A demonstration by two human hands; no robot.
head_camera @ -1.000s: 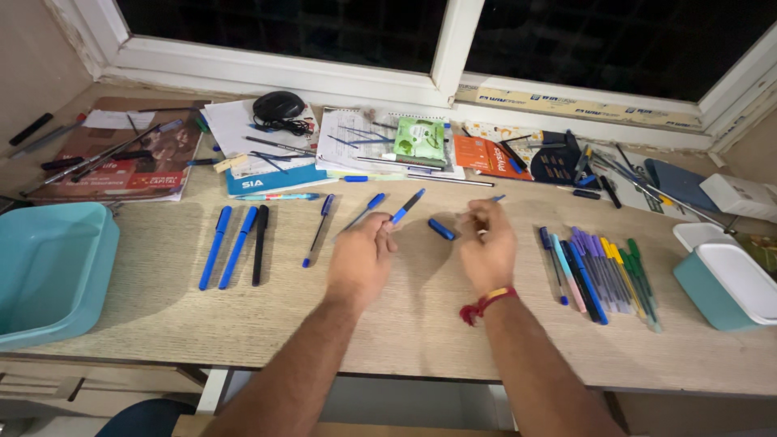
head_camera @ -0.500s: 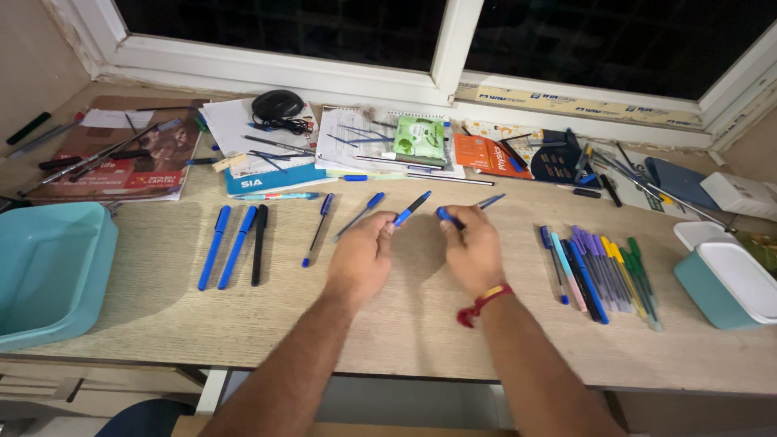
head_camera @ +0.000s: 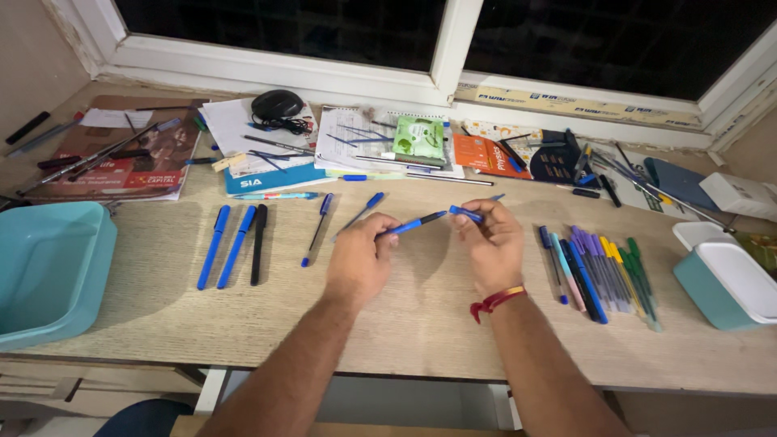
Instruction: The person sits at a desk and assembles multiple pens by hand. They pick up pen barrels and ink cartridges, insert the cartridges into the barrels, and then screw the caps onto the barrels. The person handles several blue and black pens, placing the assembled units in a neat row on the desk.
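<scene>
Left hand (head_camera: 358, 260) pinches a slim blue plastic pen (head_camera: 414, 223), tip aimed at 2 o'clock; right hand (head_camera: 490, 245) grips its small blue cap (head_camera: 465, 214), just apart.

Artificial overhead light, warm and even; window panes (head_camera: 283, 28) black. Soft shadows under hands on the desk (head_camera: 421, 316). Sharp centre, wide-angle bending at edges.

A pen (head_camera: 414, 222) sits in the left hand (head_camera: 360, 263), and its cap (head_camera: 466, 214) sits in the right hand (head_camera: 490, 247), near the middle of the table (head_camera: 421, 332). Three pens (head_camera: 236, 244) lie side by side to the left. A row of pens (head_camera: 603, 275) lies to the right. A tub (head_camera: 44, 271) sits at the left edge, a box (head_camera: 724, 279) at the right edge. Books and papers (head_camera: 267, 142) lie along the back edge.
</scene>
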